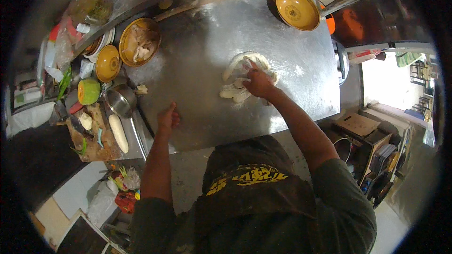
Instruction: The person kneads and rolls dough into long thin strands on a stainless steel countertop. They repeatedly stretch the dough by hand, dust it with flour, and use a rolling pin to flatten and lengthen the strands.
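Note:
Floury dough pieces (233, 93) and a curved dough strip (259, 56) lie on the stainless steel worktable (197, 77). My right hand (259, 81) is over them, index finger stretched out against the dough and thumb spread away from it. What its other fingers touch is hidden under the hand. Off to the left, my left hand (168, 118) hovers at the table's near part with its thumb raised. Nothing shows in that hand, and its fingers are loosely bent.
A brown bowl with pale dough or meat (141, 42), a smaller bowl (108, 63) and a steel ladle (122, 102) stand left. Beside them is a cutting board (100, 137) with a peeled white vegetable (118, 133). A rolling pin (201, 5) and another bowl (298, 8) lie at the back.

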Demonstrator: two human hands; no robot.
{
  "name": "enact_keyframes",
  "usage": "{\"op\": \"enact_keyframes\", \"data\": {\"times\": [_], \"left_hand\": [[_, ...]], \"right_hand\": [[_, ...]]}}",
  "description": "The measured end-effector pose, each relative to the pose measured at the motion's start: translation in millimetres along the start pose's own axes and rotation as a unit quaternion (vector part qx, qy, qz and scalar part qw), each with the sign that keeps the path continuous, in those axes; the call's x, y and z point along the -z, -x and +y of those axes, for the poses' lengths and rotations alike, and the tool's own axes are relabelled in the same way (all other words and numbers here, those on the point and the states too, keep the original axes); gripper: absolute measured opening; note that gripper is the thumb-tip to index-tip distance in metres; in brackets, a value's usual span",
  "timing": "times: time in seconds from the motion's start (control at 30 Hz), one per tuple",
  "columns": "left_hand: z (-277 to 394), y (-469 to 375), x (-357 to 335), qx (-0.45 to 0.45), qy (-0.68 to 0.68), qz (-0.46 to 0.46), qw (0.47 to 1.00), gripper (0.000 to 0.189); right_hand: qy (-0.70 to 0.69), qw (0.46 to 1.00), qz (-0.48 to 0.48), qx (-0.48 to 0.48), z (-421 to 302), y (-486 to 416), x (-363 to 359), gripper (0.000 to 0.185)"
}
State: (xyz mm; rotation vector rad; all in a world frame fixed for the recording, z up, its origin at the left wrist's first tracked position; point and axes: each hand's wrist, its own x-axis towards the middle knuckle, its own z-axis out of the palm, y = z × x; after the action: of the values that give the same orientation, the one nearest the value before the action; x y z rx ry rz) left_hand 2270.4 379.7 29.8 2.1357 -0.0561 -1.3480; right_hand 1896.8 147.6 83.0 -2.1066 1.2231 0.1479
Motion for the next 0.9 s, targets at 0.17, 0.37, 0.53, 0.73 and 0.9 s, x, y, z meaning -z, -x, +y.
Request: {"op": "enact_keyframes", "data": {"times": [0.17, 0.37, 0.53, 0.73, 0.9], "left_hand": [[-5, -6, 2, 0.011, 0.009, 0.004, 1.000, 0.058], [-7, -12, 5, 0.024, -0.005, -0.017, 1.000, 0.058], [-5, -9, 3, 0.009, -0.002, -0.005, 1.000, 0.057], [-1, -7, 3, 0.028, -0.022, -0.016, 0.999, 0.058], [1, -5, 1, 0.027, -0.011, -0.021, 0.999, 0.059]], "right_hand": [[0.102, 0.989, -0.078, -0.070, 9, 28, 19, 0.053], [0.127, 0.990, -0.046, -0.026, 25, 59, 9, 0.048], [0.056, 0.996, -0.072, 0.015, 36, 56, 13, 0.045], [0.140, 0.987, -0.080, -0.008, 30, 51, 48, 0.045], [0.108, 0.993, -0.021, 0.047, 25, 34, 40, 0.038]]}}
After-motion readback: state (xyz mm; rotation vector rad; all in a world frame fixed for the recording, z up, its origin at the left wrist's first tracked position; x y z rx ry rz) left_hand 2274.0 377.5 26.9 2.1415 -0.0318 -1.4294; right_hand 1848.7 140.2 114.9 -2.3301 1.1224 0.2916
